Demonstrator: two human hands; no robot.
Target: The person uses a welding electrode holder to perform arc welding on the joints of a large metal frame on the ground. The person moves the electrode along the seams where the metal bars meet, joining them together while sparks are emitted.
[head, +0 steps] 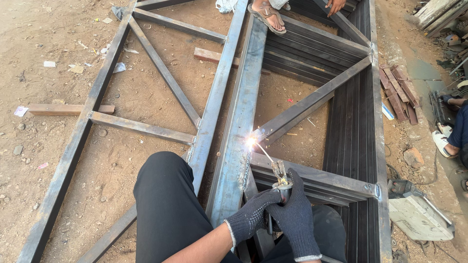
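Grey steel-tube gate frame (229,146) lies flat on dirt, where both dark-gloved hands, left hand (251,216) and right hand (295,216), clasp a metal electrode holder (281,176), sparking mid-weld at the central rail's joint; steadiness seems needed.

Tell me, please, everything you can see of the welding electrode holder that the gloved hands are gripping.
The electrode holder is a worn metal clamp with yellowish jaws, pointing up and away from the person. Both hands clasp its handle: the left hand and the right hand, each in a dark knitted glove. A thin rod slants from its jaws to the left, ending in a bright spark where the diagonal bar meets the long steel beam. Its cable is hidden.
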